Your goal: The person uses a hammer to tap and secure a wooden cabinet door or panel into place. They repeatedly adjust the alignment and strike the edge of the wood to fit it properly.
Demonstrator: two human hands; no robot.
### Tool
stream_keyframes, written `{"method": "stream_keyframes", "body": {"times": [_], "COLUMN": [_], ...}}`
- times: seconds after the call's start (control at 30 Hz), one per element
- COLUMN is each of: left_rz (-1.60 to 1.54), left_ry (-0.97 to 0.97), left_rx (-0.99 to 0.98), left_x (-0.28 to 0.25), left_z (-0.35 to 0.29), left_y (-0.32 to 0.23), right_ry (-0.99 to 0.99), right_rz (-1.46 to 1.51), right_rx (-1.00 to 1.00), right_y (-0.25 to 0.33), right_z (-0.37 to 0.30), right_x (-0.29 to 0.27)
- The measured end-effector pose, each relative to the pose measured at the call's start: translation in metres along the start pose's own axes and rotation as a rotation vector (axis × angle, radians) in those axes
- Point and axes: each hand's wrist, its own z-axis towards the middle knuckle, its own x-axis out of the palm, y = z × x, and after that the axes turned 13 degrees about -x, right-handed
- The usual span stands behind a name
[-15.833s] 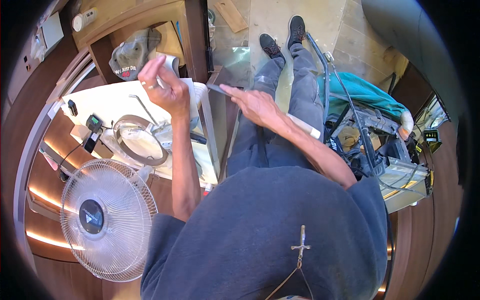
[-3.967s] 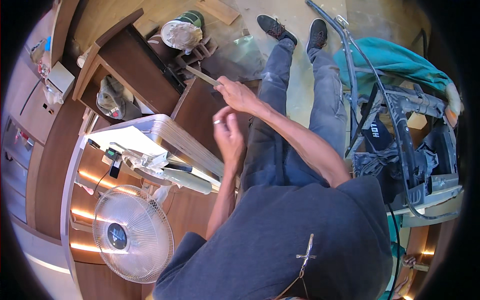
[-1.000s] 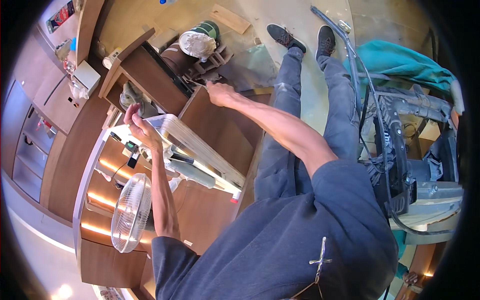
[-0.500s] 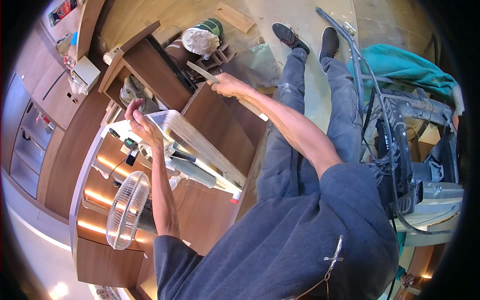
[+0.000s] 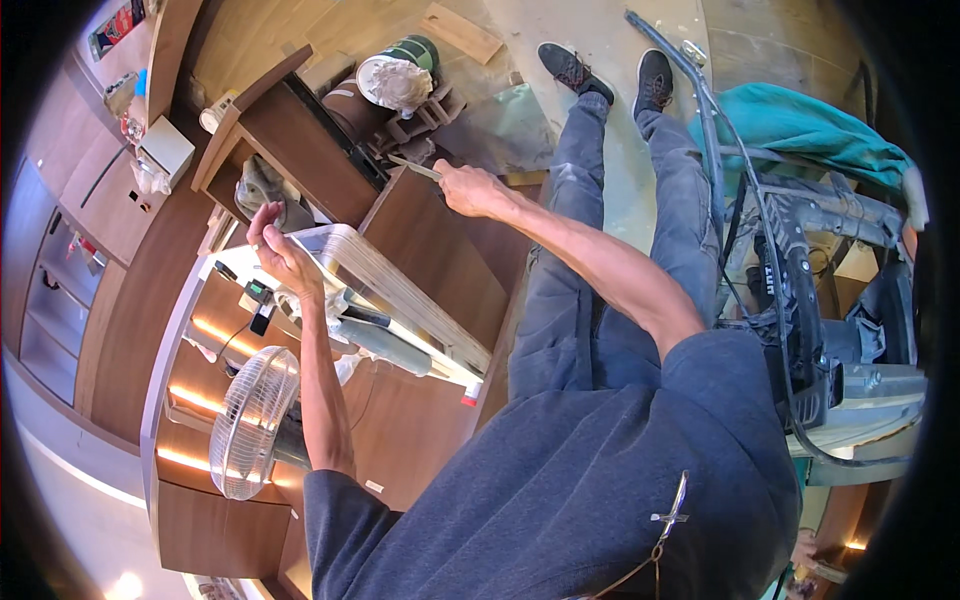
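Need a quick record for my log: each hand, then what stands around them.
Right hand: gripping a thin flat strip
Left hand: raised, nothing visibly held; appears near the cap, contact unclear
Left side: fan, partly behind the left forearm
Ahead: green bucket, wood board on the floor
Right side: teal cloth, dark metal frame

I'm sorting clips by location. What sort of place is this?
Probably an interior being fitted out or renovated, though perhaps a workshop: it shows wood-finish cabinetry, a green bucket and a loose wooden board lying on the floor.
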Motion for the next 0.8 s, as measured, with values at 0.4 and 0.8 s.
{"method": "stream_keyframes", "body": {"times": [0.4, 0.8], "left_rz": [0.034, 0.059], "left_ry": [0.002, -0.004], "left_rx": [-0.018, 0.003], "left_x": [0.001, 0.004], "left_z": [0.001, 0.003], "left_y": [-0.004, -0.011], "right_ry": [-0.043, 0.027], "right_rz": [-0.03, 0.041], "right_rx": [-0.034, 0.098], "right_y": [-0.001, -0.006], "right_z": [0.014, 0.014], "right_x": [0.002, 0.021]}}
